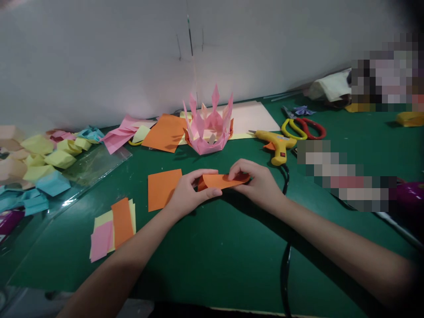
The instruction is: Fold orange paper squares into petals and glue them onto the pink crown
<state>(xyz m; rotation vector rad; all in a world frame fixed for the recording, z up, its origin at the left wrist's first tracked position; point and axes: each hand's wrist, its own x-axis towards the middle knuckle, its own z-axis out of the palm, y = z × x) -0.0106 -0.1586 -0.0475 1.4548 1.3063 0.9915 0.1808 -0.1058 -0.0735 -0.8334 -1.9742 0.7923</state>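
Note:
Between my two hands, just above the green table (212, 247), is a sheet of orange paper (217, 181), bent over into a curve. My left hand (192, 190) pinches its left end, thumb below and fingers above. On the right end, the curled fingers of my right hand (253, 179) grip the same sheet. A flat orange paper square (163, 190) lies beside my left hand, partly covered by it. Behind my hands stands a pink folded-paper crown (212, 143) with pointed tips and some orange pieces at its sides.
A yellow glue gun (280, 143) lies right of the crown, its black cord running to the front edge. Scissors (308, 129) rest behind it. Folded paper pieces (59, 159) pile up at left on clear plastic. Small paper strips (122, 223) lie near my left forearm.

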